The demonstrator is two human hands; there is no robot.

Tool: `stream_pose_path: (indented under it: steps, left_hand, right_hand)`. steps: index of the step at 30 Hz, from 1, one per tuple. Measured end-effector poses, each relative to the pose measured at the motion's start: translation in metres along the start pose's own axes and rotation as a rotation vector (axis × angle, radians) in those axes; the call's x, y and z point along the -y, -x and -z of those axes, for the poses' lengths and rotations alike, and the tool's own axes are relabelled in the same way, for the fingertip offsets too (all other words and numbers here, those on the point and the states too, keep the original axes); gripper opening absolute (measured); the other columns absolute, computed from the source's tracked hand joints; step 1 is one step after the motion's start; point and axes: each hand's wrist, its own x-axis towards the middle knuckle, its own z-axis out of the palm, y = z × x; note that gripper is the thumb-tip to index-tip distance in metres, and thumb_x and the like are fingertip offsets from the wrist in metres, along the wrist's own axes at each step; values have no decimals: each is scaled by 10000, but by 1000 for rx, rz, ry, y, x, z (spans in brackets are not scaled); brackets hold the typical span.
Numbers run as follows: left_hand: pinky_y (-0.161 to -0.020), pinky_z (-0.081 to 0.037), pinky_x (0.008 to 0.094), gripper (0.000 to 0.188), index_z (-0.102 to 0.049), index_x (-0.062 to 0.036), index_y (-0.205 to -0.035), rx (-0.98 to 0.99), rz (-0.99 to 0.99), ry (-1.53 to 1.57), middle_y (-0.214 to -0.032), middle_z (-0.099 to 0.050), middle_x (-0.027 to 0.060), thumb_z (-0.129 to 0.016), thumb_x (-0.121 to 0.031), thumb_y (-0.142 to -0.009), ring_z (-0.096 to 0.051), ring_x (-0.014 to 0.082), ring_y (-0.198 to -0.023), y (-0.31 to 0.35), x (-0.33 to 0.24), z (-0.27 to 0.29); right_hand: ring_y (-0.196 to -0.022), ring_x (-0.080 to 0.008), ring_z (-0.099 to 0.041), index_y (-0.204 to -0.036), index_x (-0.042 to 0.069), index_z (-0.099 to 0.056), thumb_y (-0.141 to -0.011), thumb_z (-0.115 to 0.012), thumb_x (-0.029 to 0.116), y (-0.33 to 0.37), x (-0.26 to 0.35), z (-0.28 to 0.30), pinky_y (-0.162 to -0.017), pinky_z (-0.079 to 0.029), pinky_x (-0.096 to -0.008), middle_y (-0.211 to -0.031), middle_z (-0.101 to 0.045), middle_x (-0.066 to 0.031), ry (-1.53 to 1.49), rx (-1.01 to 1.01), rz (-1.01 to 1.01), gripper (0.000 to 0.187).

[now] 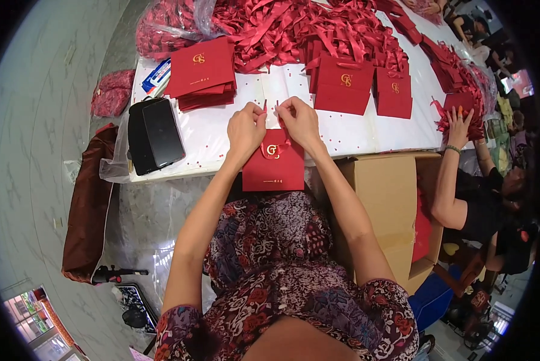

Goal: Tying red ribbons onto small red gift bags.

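Observation:
A red paper gift bag (273, 169) with a gold emblem lies flat at the table's near edge, its lower part jutting over my lap. Red ribbon (277, 149) crosses its upper front. My left hand (248, 128) is closed at the bag's top left, pinching a thin red ribbon end between thumb and finger. Opposite it, my right hand (300, 123) pinches another red ribbon end at the top right. A small gap separates the two hands above the bag.
Red bags (202, 69) are stacked left, more bags (342, 87) right. Ribbons (270, 30) heap behind. A phone (163, 133) rests on a black case at left. A cardboard box (381, 198) stands at my right; beyond it a co-worker's hand (459, 129) touches red bags.

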Motion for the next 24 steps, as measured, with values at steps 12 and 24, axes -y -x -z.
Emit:
stream_pose_path:
  steps: [12,24]
  left_hand:
    - [-585,-487,321,166,-708,-31,-913,4,-30,119,-747,-697,99,-669,-184,-861,-631,182,-607,6,-13,1]
    - [-662,-468,440,106,-704,-40,-876,-49,-245,-43,-763,-669,138,-651,-116,-825,-596,326,-700,12,-24,6]
  right_hand:
    - [-654,-86,-594,-1056,-55,-643,-908,-651,57,-7,-12,-2,-585,-475,-220,-790,-664,-57,-689,231,-218,186]
    - [-721,-92,-607,-1006,-30,-621,-920,-621,87,2,0,3,-657,-497,-237,-849,-672,-53,-243,232,-75,145]
